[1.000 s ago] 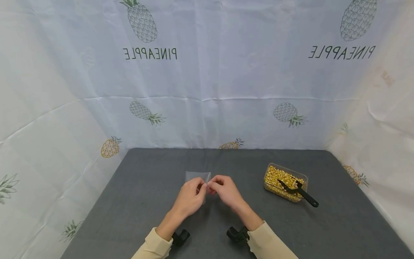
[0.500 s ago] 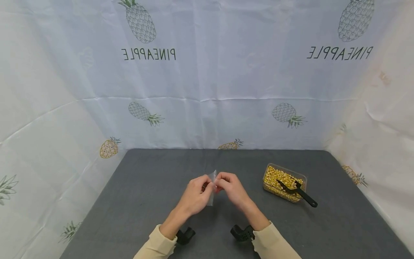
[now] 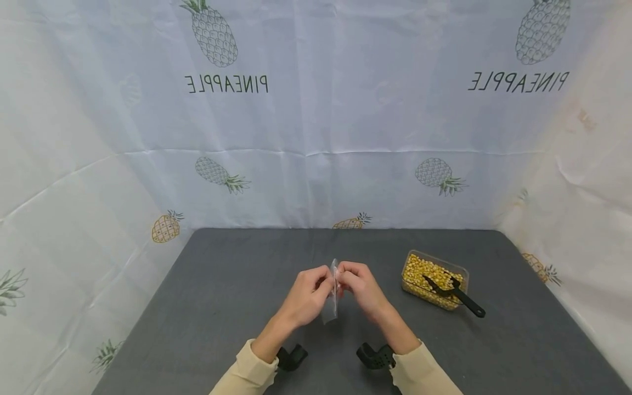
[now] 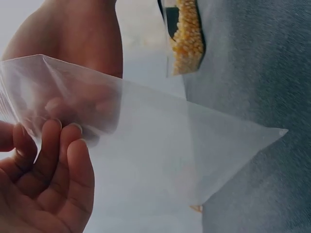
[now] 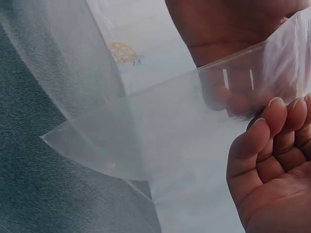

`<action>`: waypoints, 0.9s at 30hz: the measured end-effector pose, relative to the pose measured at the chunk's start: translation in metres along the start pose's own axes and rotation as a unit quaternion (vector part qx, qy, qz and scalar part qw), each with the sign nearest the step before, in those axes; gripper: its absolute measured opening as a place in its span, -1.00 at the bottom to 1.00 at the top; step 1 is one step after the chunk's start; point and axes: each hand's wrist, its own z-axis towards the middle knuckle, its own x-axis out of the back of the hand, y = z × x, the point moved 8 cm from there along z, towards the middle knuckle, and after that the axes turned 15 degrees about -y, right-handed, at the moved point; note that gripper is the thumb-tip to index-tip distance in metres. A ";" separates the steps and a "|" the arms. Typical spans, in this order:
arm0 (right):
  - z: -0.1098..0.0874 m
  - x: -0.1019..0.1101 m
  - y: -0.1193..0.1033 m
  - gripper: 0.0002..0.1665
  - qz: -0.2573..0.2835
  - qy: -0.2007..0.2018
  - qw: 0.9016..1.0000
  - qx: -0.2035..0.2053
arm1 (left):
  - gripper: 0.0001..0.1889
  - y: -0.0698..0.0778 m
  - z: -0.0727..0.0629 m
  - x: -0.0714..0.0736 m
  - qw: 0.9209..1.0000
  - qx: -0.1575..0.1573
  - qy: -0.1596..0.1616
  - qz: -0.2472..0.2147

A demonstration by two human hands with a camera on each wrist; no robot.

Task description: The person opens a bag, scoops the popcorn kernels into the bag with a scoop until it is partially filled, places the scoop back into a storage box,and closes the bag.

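Note:
A clear plastic bag [image 3: 329, 314] hangs between the two hands over the table, seen almost edge-on from the head. My left hand [image 3: 307, 296] pinches its upper part from the left, and my right hand [image 3: 362, 289] pinches it from the right, fingertips close together. In the left wrist view the thin bag [image 4: 150, 136] tapers down to a pointed lower corner, with nothing visible inside. The right wrist view shows the bag [image 5: 165, 121] spread like a translucent sheet, the right fingers [image 5: 250, 141] curled at its upper edge. Film partly veils the opposite hand in both wrist views.
At right on the dark grey table [image 3: 237, 258] stands a clear plastic tub [image 3: 424, 291] of yellow corn kernels [image 3: 424, 269]. A black utensil [image 3: 466, 302] rests in it, its handle sticking out over the near right edge. A pineapple-print curtain [image 3: 306, 120] surrounds the table.
Both hands have moved slightly right with the bag. The bag, earlier facing the head camera behind the left hand, has turned nearly edge-on and hangs lower between the hands.

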 end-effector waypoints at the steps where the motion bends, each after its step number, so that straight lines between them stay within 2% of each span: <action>1: 0.000 0.001 -0.001 -0.62 0.004 0.002 1.000 0.001 | -0.68 0.001 0.001 0.000 1.000 -0.003 0.002 0.000; 10: -0.001 0.010 -0.005 -0.61 0.030 0.012 0.999 0.004 | -0.66 0.007 0.012 0.001 0.999 -0.024 0.031 -0.018; 18: -0.004 0.021 -0.003 -0.64 0.034 0.035 0.999 -0.015 | -0.67 0.004 0.022 -0.002 0.998 -0.012 0.055 -0.032; 27: -0.005 0.024 -0.003 -0.59 0.031 0.020 0.999 -0.016 | -0.64 0.000 0.028 -0.004 0.997 -0.009 0.063 -0.032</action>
